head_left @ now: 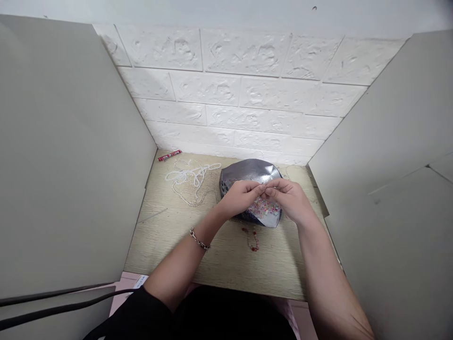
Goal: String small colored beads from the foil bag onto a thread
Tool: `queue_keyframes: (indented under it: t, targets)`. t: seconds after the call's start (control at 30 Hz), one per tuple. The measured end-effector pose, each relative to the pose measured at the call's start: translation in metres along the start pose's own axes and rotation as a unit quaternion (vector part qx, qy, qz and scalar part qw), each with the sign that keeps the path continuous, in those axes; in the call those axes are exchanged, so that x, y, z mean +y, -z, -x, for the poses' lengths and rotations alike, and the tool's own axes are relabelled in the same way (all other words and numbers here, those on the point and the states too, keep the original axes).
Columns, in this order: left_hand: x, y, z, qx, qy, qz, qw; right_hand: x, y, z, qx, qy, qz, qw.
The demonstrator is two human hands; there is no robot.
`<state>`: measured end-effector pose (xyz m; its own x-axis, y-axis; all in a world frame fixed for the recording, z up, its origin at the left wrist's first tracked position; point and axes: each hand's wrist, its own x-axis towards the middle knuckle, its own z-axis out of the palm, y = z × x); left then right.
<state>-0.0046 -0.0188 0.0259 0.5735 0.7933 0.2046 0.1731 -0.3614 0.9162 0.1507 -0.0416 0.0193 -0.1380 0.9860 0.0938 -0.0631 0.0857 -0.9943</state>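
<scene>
My left hand [239,196] and my right hand [288,198] meet fingertip to fingertip above a shiny dark bowl [249,172] that holds small coloured beads [264,206]. Both hands are closed in a pinch on something too small to make out. A short strand of red beads [252,238] lies on the wooden desk [219,255] just in front of the bowl, below my hands. My left wrist carries a chain bracelet [199,240].
Strings of white beads [193,177] lie tangled at the back left of the desk. A small red object [170,155] rests by the white brick wall. Grey partition panels [71,156] close the desk in on the left and right. A thin wire [152,216] lies at the left.
</scene>
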Motion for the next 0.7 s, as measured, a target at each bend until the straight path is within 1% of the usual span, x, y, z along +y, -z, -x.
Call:
queue_keyframes:
  t: [0.1,0.17,0.23,0.3,0.47,0.6,0.7]
  targets:
    - [0.000,0.000,0.000,-0.003,-0.005,0.017,1.000,-0.005,-0.001,0.001,0.004,-0.002,0.029,1.000]
    - [0.001,0.000,0.000,-0.003,-0.004,0.029,1.000,-0.007,-0.004,0.002,0.022,0.003,0.053,0.998]
    - [0.001,0.000,0.000,0.006,0.006,0.038,0.999,-0.008,-0.006,0.002,0.045,0.016,0.086,0.995]
    - [0.001,-0.001,-0.001,0.016,0.023,0.055,0.998,-0.008,-0.009,0.002,0.054,0.031,0.118,0.991]
    - [-0.002,-0.002,-0.002,0.017,0.056,0.124,0.990,-0.003,-0.009,0.000,0.024,0.054,0.193,0.979]
    - [-0.002,-0.001,-0.003,0.010,0.065,0.127,0.990,-0.002,-0.009,-0.001,0.003,0.090,0.271,0.958]
    - [-0.001,-0.001,-0.003,0.008,0.050,0.114,0.992,-0.003,-0.010,-0.001,0.010,0.118,0.321,0.940]
